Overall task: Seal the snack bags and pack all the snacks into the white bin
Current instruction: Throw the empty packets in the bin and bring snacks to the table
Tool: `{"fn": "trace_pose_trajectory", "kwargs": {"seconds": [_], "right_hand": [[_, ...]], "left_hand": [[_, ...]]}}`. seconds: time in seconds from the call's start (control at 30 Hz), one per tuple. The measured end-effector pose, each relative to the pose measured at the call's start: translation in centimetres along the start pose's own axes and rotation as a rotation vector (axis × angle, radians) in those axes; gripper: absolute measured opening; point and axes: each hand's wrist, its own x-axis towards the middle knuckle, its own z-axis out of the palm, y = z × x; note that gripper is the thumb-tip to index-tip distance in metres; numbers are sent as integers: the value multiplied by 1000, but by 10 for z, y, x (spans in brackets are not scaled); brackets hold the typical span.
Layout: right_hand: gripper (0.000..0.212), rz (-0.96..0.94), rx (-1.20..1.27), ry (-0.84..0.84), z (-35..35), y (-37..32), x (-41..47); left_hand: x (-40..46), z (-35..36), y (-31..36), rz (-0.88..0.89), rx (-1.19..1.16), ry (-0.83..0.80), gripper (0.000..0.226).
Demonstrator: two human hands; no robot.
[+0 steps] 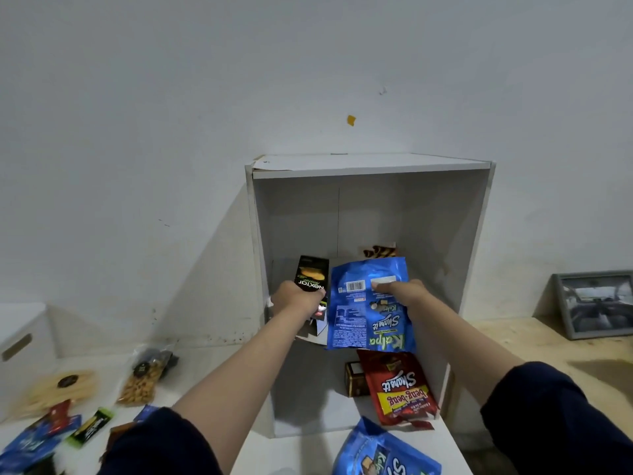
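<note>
With our left hand point(297, 298) gripping the black Nextar box point(310, 282) and our right hand point(397, 292) pinching the blue Kalpa bag point(366, 311), we should set both deep inside the white bin point(370, 164), upright.

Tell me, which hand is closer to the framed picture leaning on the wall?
Right. The right hand, holding the blue bag, is nearer the framed picture; the left hand, gripping the black box, is farther away.

One wide-angle view, worn on the person's head, looks forward and down along both outstretched arms. It faces a grey wall point(171, 97) and the open front of a white cabinet point(370, 214) straight ahead, close enough that the hands reach inside. The near surface point(212, 365) fills the lower left, and straight edges bow toward the corners.
</note>
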Motion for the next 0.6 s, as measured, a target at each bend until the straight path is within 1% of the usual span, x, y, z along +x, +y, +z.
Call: {"fn": "trace_pose_trajectory", "kwargs": {"seconds": [0.1, 0.2, 0.27, 0.4, 0.53, 0.6], "right_hand": [[43, -34, 73, 15, -7, 7, -40], [39, -53, 106, 27, -6, 18, -82], [38, -54, 107, 12, 0, 30, -113], [30, 0, 72, -39, 26, 65, -182], [39, 14, 50, -127, 75, 108, -245], [36, -6, 48, -174, 109, 129, -273]], "left_hand": [[-19, -4, -13, 8, -142, -25, 40], [-45, -18, -34, 22, -373, -107, 33], [-64, -33, -57, 19, -451, -120, 29], [-107, -74, -123, -49, -516, -127, 30], [-151, -128, -206, -167, -599, -85, 22], [-173, -159, -249, -242, -656, -29, 21]]}}
